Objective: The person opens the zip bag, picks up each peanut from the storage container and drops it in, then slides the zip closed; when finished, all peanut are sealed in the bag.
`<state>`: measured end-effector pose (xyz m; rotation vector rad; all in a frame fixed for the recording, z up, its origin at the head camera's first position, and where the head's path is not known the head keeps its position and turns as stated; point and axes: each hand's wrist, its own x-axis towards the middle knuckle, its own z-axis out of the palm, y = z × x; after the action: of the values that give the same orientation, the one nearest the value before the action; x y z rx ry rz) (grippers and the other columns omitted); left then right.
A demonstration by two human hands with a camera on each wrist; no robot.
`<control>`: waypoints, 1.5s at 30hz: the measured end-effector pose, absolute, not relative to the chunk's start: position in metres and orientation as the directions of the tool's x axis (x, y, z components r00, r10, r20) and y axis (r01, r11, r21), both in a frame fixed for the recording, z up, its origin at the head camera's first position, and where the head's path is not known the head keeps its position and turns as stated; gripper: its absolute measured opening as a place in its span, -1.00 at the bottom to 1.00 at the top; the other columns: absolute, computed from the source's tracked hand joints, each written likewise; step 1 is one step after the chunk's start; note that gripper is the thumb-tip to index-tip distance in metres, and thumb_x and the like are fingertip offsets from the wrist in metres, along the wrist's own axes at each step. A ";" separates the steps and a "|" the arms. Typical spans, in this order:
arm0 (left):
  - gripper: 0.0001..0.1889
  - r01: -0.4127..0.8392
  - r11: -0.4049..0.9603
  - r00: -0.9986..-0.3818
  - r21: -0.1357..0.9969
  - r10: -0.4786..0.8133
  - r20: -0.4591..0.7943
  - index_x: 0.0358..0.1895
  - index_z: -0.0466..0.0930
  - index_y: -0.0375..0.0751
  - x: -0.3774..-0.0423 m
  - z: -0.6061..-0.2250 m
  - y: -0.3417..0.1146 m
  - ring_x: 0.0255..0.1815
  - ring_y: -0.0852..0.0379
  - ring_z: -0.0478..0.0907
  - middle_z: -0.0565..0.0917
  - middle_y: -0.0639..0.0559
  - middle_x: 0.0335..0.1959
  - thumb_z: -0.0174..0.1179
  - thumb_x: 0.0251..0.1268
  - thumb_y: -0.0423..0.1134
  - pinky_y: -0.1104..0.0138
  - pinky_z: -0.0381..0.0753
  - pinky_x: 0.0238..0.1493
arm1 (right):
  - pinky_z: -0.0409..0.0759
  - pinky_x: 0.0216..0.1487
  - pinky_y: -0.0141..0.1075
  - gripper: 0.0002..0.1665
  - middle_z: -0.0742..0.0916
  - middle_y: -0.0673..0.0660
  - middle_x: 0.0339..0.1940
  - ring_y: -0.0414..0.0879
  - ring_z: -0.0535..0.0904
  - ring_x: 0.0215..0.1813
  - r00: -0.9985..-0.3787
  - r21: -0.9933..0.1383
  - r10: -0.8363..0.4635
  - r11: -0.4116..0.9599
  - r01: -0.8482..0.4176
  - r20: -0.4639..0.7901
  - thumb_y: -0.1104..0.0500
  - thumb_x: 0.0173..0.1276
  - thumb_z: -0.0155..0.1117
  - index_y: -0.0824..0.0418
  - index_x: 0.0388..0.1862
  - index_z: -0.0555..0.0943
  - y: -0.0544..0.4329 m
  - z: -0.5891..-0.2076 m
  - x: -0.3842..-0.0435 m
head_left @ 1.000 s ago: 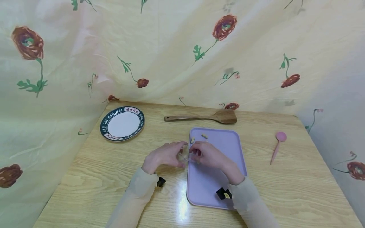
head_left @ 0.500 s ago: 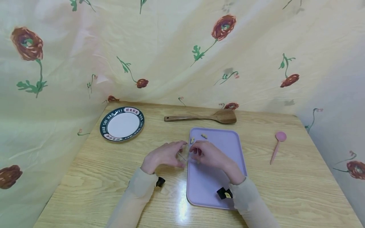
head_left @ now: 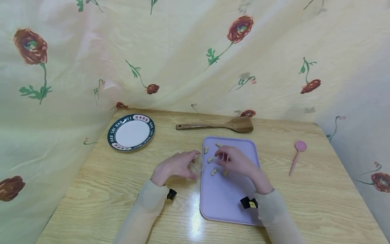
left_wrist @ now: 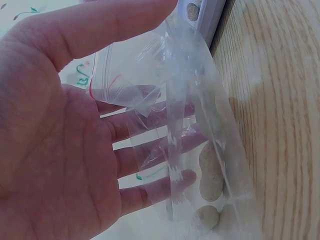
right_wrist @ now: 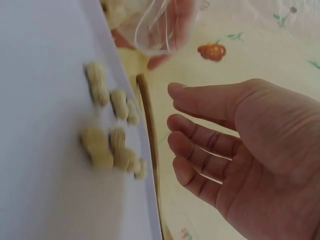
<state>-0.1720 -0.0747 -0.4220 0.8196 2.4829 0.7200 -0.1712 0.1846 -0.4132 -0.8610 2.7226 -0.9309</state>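
Note:
My left hand [head_left: 176,166] curves round a clear zip-seal bag [left_wrist: 175,100] beside the tray's left edge, thumb on one side and spread fingers on the other. Through the film a peanut [left_wrist: 211,172] shows near the bottom, over the wood. My right hand [head_left: 233,161] hovers above the lilac tray [head_left: 225,203], fingers loosely bent and nothing between them. Several peanuts in their shells lie on the tray's left and upper part, one peanut [head_left: 210,159] just left of the right fingertips. The right wrist view shows another peanut [right_wrist: 97,84] and that empty hand apart from them.
A white plate with a dark green rim [head_left: 113,134] stands at the back left. Behind the tray lies a wooden spatula [head_left: 240,124], and a pink spoon [head_left: 300,146] is on the right. A flowered cloth [head_left: 182,67] hangs behind the table.
My right hand has moved right, away from the bag and over the tray. Peanuts that it covered before now show on the tray. The left hand stays in place with the bag.

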 end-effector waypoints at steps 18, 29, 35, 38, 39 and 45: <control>-0.10 0.417 0.686 -0.734 0.596 0.641 -0.224 0.48 0.23 -0.13 -0.173 -0.421 -0.076 0.20 -0.01 0.51 0.59 -0.09 0.18 0.49 0.09 -0.04 0.02 0.40 0.27 | 0.52 -0.26 -0.28 -0.70 0.63 -0.07 -0.40 -0.18 0.49 -0.33 -0.841 -0.507 -0.541 0.730 -0.458 -0.017 0.09 0.18 0.54 0.22 -0.20 0.70 0.219 -0.435 -0.151; -0.11 0.414 0.692 -0.735 0.592 0.637 -0.231 0.48 0.23 -0.12 -0.173 -0.421 -0.076 0.18 -0.03 0.51 0.59 -0.09 0.18 0.49 0.10 -0.04 0.06 0.45 0.23 | 0.51 -0.29 -0.30 -0.66 0.60 -0.06 -0.41 -0.18 0.47 -0.35 -0.889 -0.509 -0.453 0.782 -0.359 -0.070 0.11 0.16 0.56 0.24 -0.17 0.68 0.211 -0.440 -0.143; -0.12 0.415 0.690 -0.736 0.593 0.637 -0.227 0.48 0.24 -0.12 -0.172 -0.421 -0.075 0.20 -0.03 0.50 0.59 -0.10 0.18 0.49 0.10 -0.03 0.02 0.42 0.26 | 0.49 -0.31 -0.30 -0.72 0.60 -0.06 -0.42 -0.18 0.46 -0.35 -0.896 -0.502 -0.433 0.798 -0.333 -0.094 0.15 0.18 0.55 0.22 -0.19 0.68 0.209 -0.440 -0.141; -0.12 0.413 0.692 -0.736 0.592 0.636 -0.229 0.48 0.24 -0.11 -0.172 -0.421 -0.075 0.20 -0.03 0.51 0.59 -0.09 0.17 0.49 0.10 -0.04 0.03 0.42 0.26 | 0.49 -0.31 -0.30 -0.73 0.60 -0.06 -0.42 -0.18 0.46 -0.35 -0.897 -0.498 -0.432 0.800 -0.335 -0.091 0.15 0.18 0.55 0.22 -0.20 0.69 0.209 -0.440 -0.141; -0.12 0.414 0.692 -0.737 0.591 0.636 -0.230 0.48 0.24 -0.11 -0.172 -0.420 -0.075 0.20 -0.03 0.51 0.59 -0.09 0.17 0.48 0.10 -0.04 0.03 0.42 0.26 | 0.49 -0.31 -0.30 -0.73 0.60 -0.06 -0.42 -0.18 0.46 -0.35 -0.897 -0.498 -0.433 0.799 -0.336 -0.090 0.16 0.18 0.55 0.22 -0.20 0.69 0.209 -0.440 -0.141; -0.11 0.416 0.695 -0.736 0.586 0.636 -0.232 0.49 0.23 -0.12 -0.172 -0.421 -0.075 0.19 -0.01 0.51 0.59 -0.08 0.17 0.48 0.10 -0.03 0.04 0.43 0.25 | 0.47 -0.33 -0.30 -0.75 0.59 -0.06 -0.43 -0.18 0.45 -0.36 -0.894 -0.511 -0.441 0.788 -0.344 -0.078 0.17 0.18 0.55 0.21 -0.22 0.69 0.210 -0.441 -0.142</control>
<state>-0.1721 -0.0752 -0.4206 0.8147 2.4844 0.7136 -0.1418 0.2104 -0.4409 -0.6182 2.7848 -0.7407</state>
